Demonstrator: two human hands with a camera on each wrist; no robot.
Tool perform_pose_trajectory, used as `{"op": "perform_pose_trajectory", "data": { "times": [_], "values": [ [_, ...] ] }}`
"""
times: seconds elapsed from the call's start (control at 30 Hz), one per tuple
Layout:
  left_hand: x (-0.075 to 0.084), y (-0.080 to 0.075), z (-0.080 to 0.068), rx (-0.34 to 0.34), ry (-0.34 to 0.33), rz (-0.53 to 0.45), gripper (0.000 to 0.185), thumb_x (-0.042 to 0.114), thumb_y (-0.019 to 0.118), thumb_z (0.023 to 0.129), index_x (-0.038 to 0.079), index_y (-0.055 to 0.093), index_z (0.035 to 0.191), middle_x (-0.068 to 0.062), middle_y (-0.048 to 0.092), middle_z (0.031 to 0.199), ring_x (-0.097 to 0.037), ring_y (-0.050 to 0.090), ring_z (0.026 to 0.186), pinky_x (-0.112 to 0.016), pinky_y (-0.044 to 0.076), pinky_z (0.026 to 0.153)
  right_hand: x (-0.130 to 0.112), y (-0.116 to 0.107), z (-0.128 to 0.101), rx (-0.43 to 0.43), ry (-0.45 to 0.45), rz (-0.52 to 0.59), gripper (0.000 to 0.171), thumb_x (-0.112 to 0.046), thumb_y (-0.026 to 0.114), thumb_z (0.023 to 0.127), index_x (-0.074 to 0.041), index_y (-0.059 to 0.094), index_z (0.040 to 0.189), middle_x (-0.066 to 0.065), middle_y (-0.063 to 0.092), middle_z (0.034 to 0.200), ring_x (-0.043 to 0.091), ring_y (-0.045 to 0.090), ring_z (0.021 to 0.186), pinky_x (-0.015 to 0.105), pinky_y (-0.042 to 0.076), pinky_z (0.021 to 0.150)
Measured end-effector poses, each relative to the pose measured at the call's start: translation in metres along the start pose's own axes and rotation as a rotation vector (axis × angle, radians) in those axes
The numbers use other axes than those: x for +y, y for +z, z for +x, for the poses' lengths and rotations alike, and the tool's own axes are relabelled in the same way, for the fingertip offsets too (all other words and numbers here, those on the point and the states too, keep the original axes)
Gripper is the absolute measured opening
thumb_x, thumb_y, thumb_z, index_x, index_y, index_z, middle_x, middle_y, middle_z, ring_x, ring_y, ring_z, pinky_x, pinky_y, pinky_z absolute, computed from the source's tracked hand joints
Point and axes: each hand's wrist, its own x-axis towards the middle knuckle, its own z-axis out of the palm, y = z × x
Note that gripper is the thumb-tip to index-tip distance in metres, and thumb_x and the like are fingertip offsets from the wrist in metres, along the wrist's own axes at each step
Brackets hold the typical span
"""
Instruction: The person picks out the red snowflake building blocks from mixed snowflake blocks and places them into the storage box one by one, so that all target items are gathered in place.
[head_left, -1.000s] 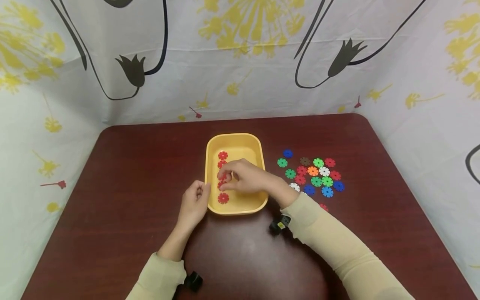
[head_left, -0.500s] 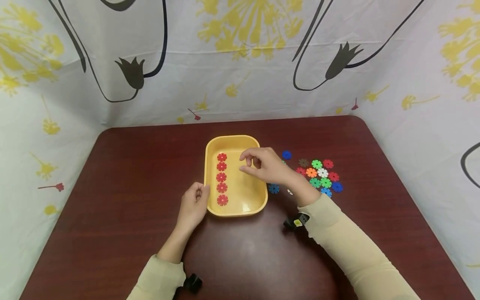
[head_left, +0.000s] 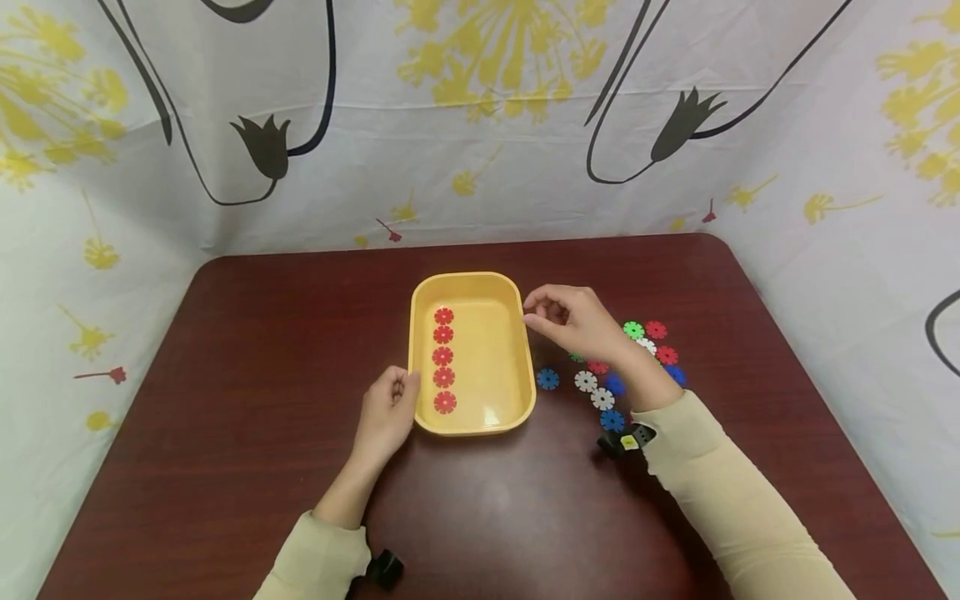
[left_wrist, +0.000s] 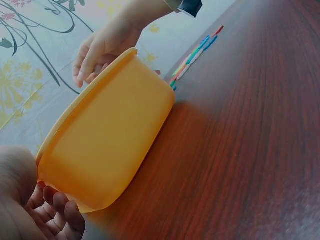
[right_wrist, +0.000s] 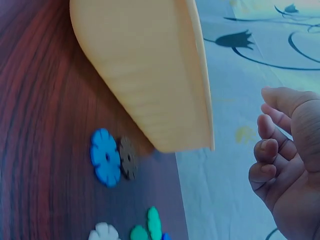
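A yellow plastic tray (head_left: 491, 350) stands on the table with a column of several red flower-shaped discs (head_left: 443, 356) along its left side. At its near left side my left hand (head_left: 388, 408) grips the rim between thumb and curled fingers; the left wrist view shows that hand (left_wrist: 35, 205) at the tray's corner. My right hand (head_left: 577, 321) hovers beside the tray's right rim, its fingers loosely bent and nothing visible between them. In the right wrist view, thumb and forefinger of this hand (right_wrist: 290, 155) stand apart. The right hand and forearm hide part of the loose discs.
Loose discs lie right of the tray: a blue disc (head_left: 548, 379), a white disc (head_left: 586, 382), a green disc (head_left: 633, 330), a red disc (head_left: 656, 330) and several others. A brown disc (right_wrist: 127, 157) shows in the right wrist view. Patterned cloth (head_left: 480, 192) stands behind the dark table (head_left: 300, 333).
My right hand has moved from above the red discs, out over the tray's right rim, toward the loose discs. All the red discs in the column are now uncovered. The left hand stays put.
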Motion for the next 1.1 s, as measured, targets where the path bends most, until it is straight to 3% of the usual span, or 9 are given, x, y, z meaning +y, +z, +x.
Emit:
{"op": "perform_pose_trajectory", "data": {
  "times": [0.33, 0.57, 1.1],
  "values": [
    [0.000, 0.001, 0.001, 0.009, -0.014, 0.044, 0.026, 0.029, 0.051, 0.096, 0.009, 0.051, 0.079, -0.002, 0.045, 0.064, -0.011, 0.040, 0.053, -0.023, 0.036, 0.049, 0.010, -0.017, -0.012, 0.032, 0.069, -0.060, 0.011, -0.024, 0.063, 0.090, -0.018, 0.064, 0.099, -0.003, 0.055, 0.073, 0.012, 0.048, 0.059, 0.025, 0.039, 0.049],
    [0.001, 0.001, 0.001, 0.009, -0.026, 0.045, 0.028, 0.030, 0.050, 0.097, 0.009, 0.051, 0.078, -0.002, 0.043, 0.060, -0.011, 0.039, 0.050, -0.024, 0.035, 0.047, 0.020, -0.027, -0.022, 0.049, 0.112, -0.098, 0.019, -0.028, 0.063, 0.090, -0.012, 0.065, 0.101, -0.003, 0.055, 0.073, 0.014, 0.048, 0.060, 0.025, 0.040, 0.050],
    [0.000, 0.000, 0.001, -0.022, -0.041, 0.042, 0.031, 0.033, 0.048, 0.097, 0.009, 0.050, 0.077, -0.005, 0.048, 0.059, -0.014, 0.047, 0.047, -0.025, 0.038, 0.045, 0.039, -0.044, -0.046, 0.043, 0.213, -0.164, 0.018, -0.025, 0.063, 0.090, -0.011, 0.064, 0.102, -0.001, 0.056, 0.073, 0.016, 0.049, 0.058, 0.026, 0.040, 0.050]
  ]
}}
